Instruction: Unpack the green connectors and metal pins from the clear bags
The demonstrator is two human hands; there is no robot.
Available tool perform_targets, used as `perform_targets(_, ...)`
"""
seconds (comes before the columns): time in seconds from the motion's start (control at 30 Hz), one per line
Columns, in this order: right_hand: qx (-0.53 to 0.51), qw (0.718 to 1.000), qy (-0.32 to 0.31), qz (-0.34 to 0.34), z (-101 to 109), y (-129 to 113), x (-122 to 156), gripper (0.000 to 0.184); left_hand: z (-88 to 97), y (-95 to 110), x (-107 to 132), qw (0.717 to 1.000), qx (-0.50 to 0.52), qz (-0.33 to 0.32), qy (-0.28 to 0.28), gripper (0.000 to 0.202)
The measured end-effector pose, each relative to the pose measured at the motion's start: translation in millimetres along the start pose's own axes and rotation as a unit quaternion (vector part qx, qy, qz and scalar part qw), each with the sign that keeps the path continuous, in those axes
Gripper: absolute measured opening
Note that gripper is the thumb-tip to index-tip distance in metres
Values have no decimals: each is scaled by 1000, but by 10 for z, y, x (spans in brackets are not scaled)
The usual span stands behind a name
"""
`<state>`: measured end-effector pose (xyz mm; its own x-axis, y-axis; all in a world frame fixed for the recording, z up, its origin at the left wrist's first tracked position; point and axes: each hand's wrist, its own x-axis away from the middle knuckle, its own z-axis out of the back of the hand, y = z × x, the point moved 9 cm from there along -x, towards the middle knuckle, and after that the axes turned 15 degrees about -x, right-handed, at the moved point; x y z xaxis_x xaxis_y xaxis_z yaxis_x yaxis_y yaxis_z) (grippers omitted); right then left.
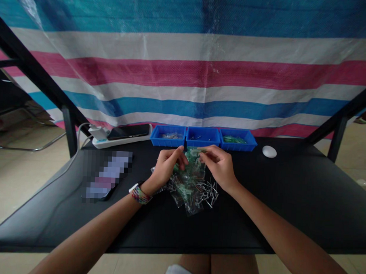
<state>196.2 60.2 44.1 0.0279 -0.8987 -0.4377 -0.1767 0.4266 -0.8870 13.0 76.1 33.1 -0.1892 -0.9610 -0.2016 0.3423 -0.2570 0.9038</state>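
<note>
My left hand (167,165) is over the left side of a pile of small clear plastic bags (194,208). Its fingers are curled and its thumb stands apart from them; nothing shows clearly in its grasp. My right hand (220,166) is closed in a pinch at the pile's upper right, by pale green pieces (193,152). What lies between these fingertips is too small to make out. Green pieces and thin metal pins show in the bags. Loose silvery pins (210,193) lie scattered on the black table (245,232), below my right hand.
Behind the pile stand three blue bins: the left (167,142) and middle (202,143) hold small metal parts, the right (237,146) green pieces. A power strip (122,142) bears a phone (129,131). A blurred-out device (110,176) lies left, a white rounded object (269,151) right.
</note>
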Motion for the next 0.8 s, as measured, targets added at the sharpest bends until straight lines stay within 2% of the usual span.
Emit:
perform_targets(0.1, 59, 994, -39, 85, -73, -205, 28, 15, -43, -57, -5, 998, 47, 21, -19, 57)
perform_targets(0.2, 73, 990, -40, 111, -82, -258, 39, 21, -59, -59, -16, 998, 46, 20, -27, 41)
perform_targets(0.3, 51, 996, -24, 75, -45, -155, 23, 23, -50, -44, -26, 998, 52, 16, -25, 29)
perform_targets(0.4, -40, 999, 4, -9, 16, 31, 5, 41, -29, -20, -28, 998, 56, 10, -16, 28)
perform_targets(0.47, -111, 991, 15, -69, 21, 149, 7, 47, -18, 0, -26, 999, 46, 3, -10, 30)
perform_targets(0.6, -193, 970, -6, -150, -96, 295, 39, 37, -32, 46, -20, 1000, 23, -17, -6, 34)
perform_targets(0.7, -206, 967, -3, -150, -126, 327, 27, 30, -31, 46, -15, 1000, 4, -20, 2, 34)
perform_targets(0.8, -180, 978, 39, -97, 76, 241, -96, 29, 2, 30, -13, 1000, -8, -22, 17, 35)
